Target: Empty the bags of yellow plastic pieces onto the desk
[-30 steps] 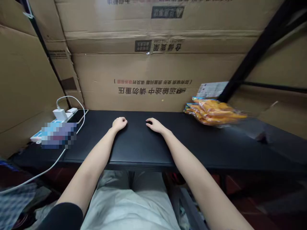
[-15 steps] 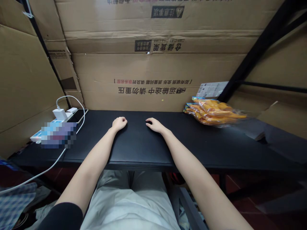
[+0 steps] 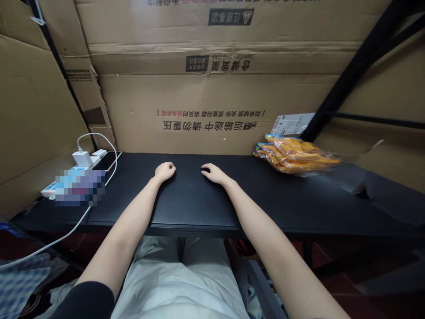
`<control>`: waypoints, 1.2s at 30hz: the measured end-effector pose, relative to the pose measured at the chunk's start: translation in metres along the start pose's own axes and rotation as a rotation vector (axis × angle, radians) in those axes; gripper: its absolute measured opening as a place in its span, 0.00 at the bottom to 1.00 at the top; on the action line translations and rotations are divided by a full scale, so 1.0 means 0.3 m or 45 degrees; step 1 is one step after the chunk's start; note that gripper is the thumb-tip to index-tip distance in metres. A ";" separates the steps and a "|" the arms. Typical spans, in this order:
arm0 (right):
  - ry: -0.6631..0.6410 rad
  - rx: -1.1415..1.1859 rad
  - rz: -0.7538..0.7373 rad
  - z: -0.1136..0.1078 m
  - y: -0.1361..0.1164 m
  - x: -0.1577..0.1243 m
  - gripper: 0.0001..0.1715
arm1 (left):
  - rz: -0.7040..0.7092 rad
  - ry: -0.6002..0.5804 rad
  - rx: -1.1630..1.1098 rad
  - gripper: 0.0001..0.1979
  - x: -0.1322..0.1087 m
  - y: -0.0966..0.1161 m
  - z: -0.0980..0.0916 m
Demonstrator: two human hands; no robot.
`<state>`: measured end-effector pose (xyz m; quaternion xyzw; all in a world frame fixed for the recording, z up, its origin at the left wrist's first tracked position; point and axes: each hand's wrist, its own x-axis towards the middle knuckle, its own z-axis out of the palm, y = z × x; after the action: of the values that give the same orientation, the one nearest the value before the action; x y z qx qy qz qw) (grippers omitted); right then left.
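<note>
Black table (image 3: 186,208) supporting both hands near its middle: left hand (image 3: 165,171) curling into empty loose fist, right hand (image 3: 214,173) lying palm-down, fingers slack, holding nothing (idle rest step); orange packet (image 3: 295,155) sitting well apart rightward, reaching it calling for sideways stretch

Barely any change. The whole view has slid a hair left. The white plastic power strip with plugged charger (image 3: 49,191), far left of the orange crinkly plastic snack packet (image 3: 295,155), now sits slightly closer to the frame edge, and the packet has shifted with it. Just right of the packet, the hazy grey see-through patch (image 3: 357,186) on the black tabletop (image 3: 199,204) has reshaped. The dark notch on its lower edge, visible a second ago and gone half a second ago, shows again.
</note>
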<state>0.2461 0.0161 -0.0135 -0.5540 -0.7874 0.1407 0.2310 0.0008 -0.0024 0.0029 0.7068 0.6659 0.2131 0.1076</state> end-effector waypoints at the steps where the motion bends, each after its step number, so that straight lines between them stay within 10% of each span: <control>1: 0.002 -0.002 -0.004 0.001 0.002 0.001 0.18 | -0.003 -0.001 -0.002 0.12 0.000 0.000 0.000; 36: -0.004 -0.004 0.009 -0.004 -0.007 -0.001 0.18 | -0.009 -0.012 -0.003 0.12 -0.001 0.003 -0.001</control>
<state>0.2451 0.0152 -0.0116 -0.5569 -0.7860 0.1410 0.2284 0.0015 -0.0029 0.0036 0.7054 0.6676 0.2101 0.1123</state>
